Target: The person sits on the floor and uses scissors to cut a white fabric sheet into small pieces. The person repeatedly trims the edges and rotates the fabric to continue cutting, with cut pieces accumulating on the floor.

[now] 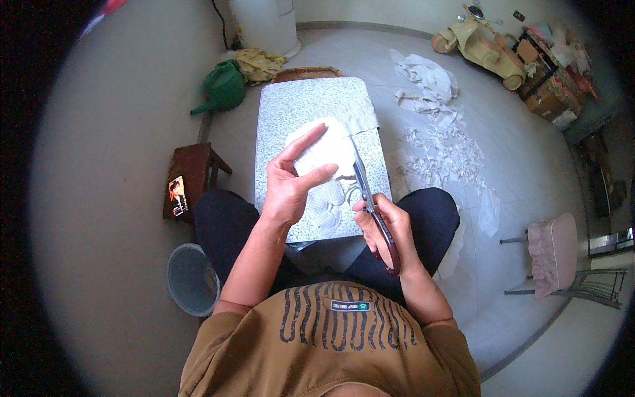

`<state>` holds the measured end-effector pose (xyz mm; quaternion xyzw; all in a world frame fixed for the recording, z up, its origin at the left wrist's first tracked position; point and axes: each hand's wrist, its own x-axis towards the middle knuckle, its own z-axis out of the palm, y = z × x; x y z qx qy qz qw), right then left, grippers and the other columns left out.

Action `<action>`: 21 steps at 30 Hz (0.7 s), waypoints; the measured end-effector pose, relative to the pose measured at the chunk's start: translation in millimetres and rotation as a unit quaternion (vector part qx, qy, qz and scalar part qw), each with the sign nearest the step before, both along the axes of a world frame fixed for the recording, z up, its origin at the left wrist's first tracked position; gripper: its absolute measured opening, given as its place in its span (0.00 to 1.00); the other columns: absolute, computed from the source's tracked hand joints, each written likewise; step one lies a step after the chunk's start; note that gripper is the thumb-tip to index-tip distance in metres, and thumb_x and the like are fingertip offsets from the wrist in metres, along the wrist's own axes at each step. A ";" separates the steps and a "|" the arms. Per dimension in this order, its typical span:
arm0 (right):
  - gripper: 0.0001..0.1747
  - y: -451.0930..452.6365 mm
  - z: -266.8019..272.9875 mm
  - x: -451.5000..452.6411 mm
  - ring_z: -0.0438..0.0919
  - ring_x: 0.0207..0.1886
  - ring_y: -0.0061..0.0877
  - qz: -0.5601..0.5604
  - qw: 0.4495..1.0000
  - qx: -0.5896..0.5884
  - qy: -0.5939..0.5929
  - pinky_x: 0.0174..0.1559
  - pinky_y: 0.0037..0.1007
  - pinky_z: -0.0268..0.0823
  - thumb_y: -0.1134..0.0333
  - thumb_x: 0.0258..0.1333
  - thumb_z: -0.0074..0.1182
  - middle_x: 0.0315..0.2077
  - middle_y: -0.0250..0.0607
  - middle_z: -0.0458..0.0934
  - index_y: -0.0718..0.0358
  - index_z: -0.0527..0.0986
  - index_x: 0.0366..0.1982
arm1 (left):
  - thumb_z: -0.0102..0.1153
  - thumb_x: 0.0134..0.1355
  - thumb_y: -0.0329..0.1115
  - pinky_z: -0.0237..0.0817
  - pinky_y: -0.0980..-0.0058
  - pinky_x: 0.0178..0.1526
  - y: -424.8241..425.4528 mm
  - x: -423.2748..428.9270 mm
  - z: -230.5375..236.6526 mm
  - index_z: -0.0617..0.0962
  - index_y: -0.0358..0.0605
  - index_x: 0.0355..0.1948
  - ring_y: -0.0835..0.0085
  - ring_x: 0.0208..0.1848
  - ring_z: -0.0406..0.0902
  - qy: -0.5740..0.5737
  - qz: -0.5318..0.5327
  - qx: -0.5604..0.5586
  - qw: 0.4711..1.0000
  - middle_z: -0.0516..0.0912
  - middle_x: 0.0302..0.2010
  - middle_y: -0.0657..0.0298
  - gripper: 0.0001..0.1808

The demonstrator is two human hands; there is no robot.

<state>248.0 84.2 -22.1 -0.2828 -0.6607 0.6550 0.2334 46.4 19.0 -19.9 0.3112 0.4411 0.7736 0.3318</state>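
My left hand (292, 181) holds a white, roughly round piece of cloth (325, 146) above the small speckled table (278, 106), thumb and forefinger pressed along it. My right hand (389, 226) grips large tailor's scissors (364, 181) with dark red handles. Their blades lie along the cloth's right edge; whether they touch it I cannot tell. Several checked cloth pieces (325, 213) lie on the tabletop just below the held cloth. Towards the far right corner, a strip of pale checked fabric (354, 115) hangs slightly over the table's edge.
White fabric scraps (441, 154) are strewn on the floor to the right. At left stand a green watering can (225, 87), a dark wooden stool (191, 159) bearing a lit phone (177, 197), and a grey bucket (191, 280). A chair (553, 255) and a toy scooter (478, 47) are further right.
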 end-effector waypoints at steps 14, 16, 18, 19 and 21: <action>0.11 -5.0 6.6 9.4 0.75 0.28 0.08 0.006 0.999 0.002 -0.031 0.31 0.19 0.68 0.68 0.61 0.71 0.24 0.31 0.82 0.66 0.79 0.36 | 0.75 0.50 0.20 0.73 0.70 0.62 -4.1 -19.4 2.8 0.74 0.34 0.70 0.70 0.58 0.82 0.042 -0.022 -0.013 0.999 0.82 0.62 0.54 0.43; 0.11 -6.7 5.9 10.8 0.76 0.29 0.08 0.005 0.999 0.001 -0.033 0.32 0.19 0.69 0.69 0.60 0.72 0.25 0.31 0.83 0.66 0.79 0.36 | 0.76 0.50 0.21 0.73 0.69 0.61 -3.8 -22.6 2.8 0.74 0.34 0.70 0.70 0.57 0.82 0.040 -0.032 -0.004 0.999 0.82 0.61 0.54 0.43; 0.11 -8.2 4.0 12.8 0.76 0.30 0.08 0.008 0.999 -0.012 -0.036 0.32 0.19 0.69 0.70 0.59 0.72 0.25 0.32 0.83 0.67 0.79 0.36 | 0.76 0.50 0.20 0.74 0.70 0.61 -4.1 -18.0 10.1 0.74 0.35 0.69 0.70 0.57 0.82 0.011 -0.026 -0.017 0.999 0.82 0.61 0.54 0.43; 0.11 -9.5 3.4 13.3 0.76 0.29 0.08 0.006 0.999 -0.008 -0.034 0.32 0.18 0.68 0.69 0.60 0.72 0.25 0.32 0.83 0.67 0.79 0.36 | 0.76 0.50 0.20 0.74 0.70 0.60 -4.2 -16.6 12.8 0.74 0.35 0.69 0.71 0.56 0.82 -0.003 -0.022 -0.024 0.999 0.82 0.61 0.54 0.43; 0.11 -11.4 2.6 13.9 0.74 0.29 0.07 0.004 1.000 -0.001 -0.030 0.31 0.18 0.67 0.69 0.61 0.71 0.24 0.31 0.82 0.66 0.79 0.37 | 0.77 0.49 0.19 0.74 0.70 0.60 -3.8 -18.0 9.3 0.75 0.36 0.69 0.71 0.57 0.82 0.025 -0.012 -0.040 0.999 0.82 0.61 0.54 0.43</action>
